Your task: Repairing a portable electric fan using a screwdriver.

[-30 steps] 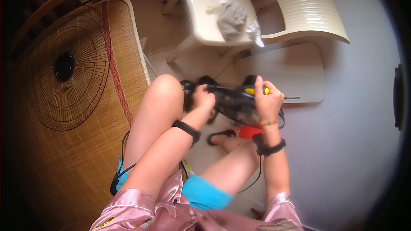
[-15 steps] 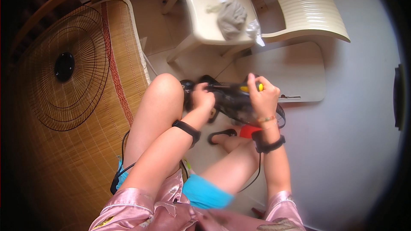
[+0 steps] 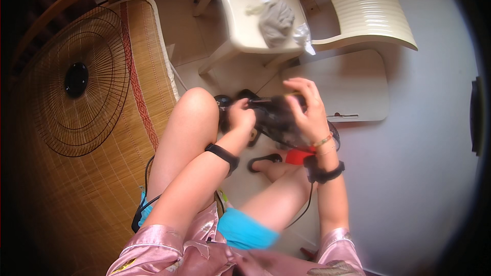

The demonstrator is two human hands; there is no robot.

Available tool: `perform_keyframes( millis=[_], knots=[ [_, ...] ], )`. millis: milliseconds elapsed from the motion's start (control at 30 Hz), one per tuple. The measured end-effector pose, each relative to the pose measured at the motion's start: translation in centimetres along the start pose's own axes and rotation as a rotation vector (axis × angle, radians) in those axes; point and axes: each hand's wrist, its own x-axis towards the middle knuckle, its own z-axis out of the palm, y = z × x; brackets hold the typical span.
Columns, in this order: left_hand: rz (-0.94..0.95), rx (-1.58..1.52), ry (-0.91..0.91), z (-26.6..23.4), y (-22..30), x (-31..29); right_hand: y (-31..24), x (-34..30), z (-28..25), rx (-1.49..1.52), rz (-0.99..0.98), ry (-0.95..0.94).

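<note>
A screwdriver (image 3: 263, 100) lies level between my hands, its thin dark shaft pointing left. My right hand (image 3: 312, 112) curls loosely round its blurred handle, fingers and thumb partly spread. At the shaft's tip, my left hand (image 3: 241, 115) is closed against a black appliance part (image 3: 276, 122), which looks like the body of a fan. Motion blur smears this part, and my left fingers hide where the tip meets it. Both wrists wear black bands with cables.
To the left, a round black fan grille (image 3: 76, 117) rests on a woven mat (image 3: 123, 189). Ahead stands a cream plastic chair (image 3: 240, 30) with a crumpled grey cloth (image 3: 276, 23) on its seat. A pale panel (image 3: 358, 87) is near the wall. Something red (image 3: 296, 157) lies below my right hand.
My right hand has loosened its closed grip on the screwdriver's yellow and black handle and turned, its fingers more spread. My left hand and the black part stay almost in place.
</note>
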Motion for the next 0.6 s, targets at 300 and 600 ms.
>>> perform_keyframes(
  millis=[300, 600],
  knots=[
    [-0.016, -0.048, -0.009, 0.4, -1.0, 0.7, 0.8, -0.2, -0.7, 0.341, 0.388, -0.248],
    [-0.007, -0.035, -0.023, 0.4, -1.1, 0.8, 0.4, 0.4, -0.8, -0.268, 0.361, -0.182]
  ],
)
